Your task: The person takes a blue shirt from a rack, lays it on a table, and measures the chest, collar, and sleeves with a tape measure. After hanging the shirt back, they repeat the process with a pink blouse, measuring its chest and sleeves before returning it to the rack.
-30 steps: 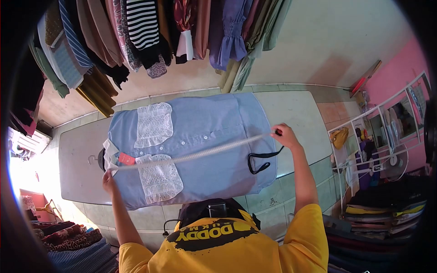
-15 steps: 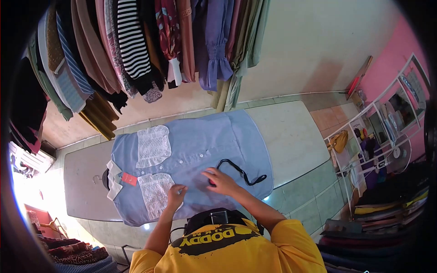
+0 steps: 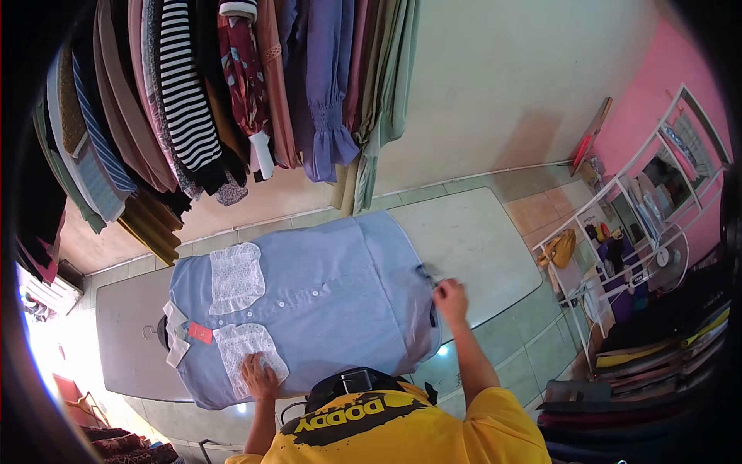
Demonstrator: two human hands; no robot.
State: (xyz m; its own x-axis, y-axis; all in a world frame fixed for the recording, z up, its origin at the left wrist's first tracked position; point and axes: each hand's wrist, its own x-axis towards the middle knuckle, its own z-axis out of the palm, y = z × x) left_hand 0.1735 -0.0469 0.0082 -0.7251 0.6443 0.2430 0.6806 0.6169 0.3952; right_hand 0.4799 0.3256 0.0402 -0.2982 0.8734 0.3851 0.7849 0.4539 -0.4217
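A light blue button-front shirt (image 3: pixel 325 271) lies spread on a pale, long board (image 3: pixel 471 240), its white collar toward the left. Two white eyelet lace panels sit on its chest, the far lace panel (image 3: pixel 236 278) and the near lace panel (image 3: pixel 247 352). My left hand (image 3: pixel 260 377) rests on the near panel with its fingers laid out. Just past the shirt's hem, my right hand (image 3: pixel 451 301) pinches a black strap (image 3: pixel 424 274), partly blurred. A red tag (image 3: pixel 200 333) lies by the collar, and a hanger hook (image 3: pixel 149 332) sticks out from the neck.
Many garments hang along the wall, among them a striped sleeve (image 3: pixel 185 108) and a purple sleeve (image 3: pixel 328 116). At the right stand a white metal rack (image 3: pixel 610 255), a fan (image 3: pixel 666 259) and stacked folded clothes (image 3: pixel 618 402). Tiled floor (image 3: pixel 502 356) surrounds the board.
My right hand has moved right with the black strap, from the shirt's front to beyond its hem. My left hand has shifted from above the near lace panel to lying on it.
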